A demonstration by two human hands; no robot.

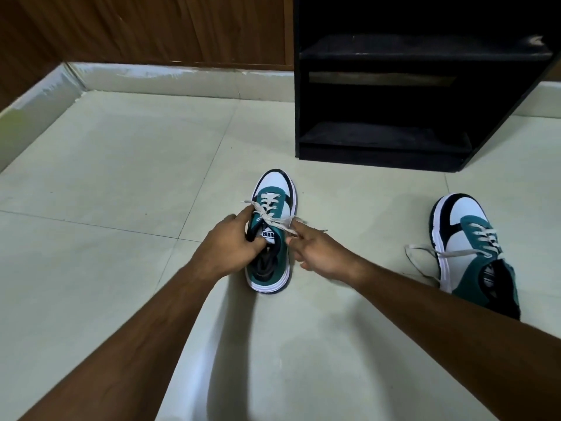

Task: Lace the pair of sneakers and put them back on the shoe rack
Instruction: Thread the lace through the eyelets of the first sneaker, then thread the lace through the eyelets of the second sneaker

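Two bare forearms reach forward from the bottom edge over a pale tiled floor [106,165]. The left hand [226,247] grips the collar and tongue side of the near sneaker [271,230], fingers curled round the opening. The right hand [318,253] sits at the shoe's right side, fingertips pinching a white lace [274,221] end drawn across the tongue. Tongue label reads "PUMA", upside down to the camera. This sneaker, teal, white and black, stands on its sole mid-floor, long axis running near to far, toe pointing away toward the rack, heel nearest the person.

The second sneaker [469,247] stands on the floor well apart to the right, same colours, toe pointing away and slightly left, heel partly behind the right forearm; its laces [425,253] trail loose onto the tiles on its left. Its tongue label is not legible.

Beyond, a black shoe rack [409,95] with open shelves stands against the wall. Left of it, wood panelling [151,28] above a pale skirting.
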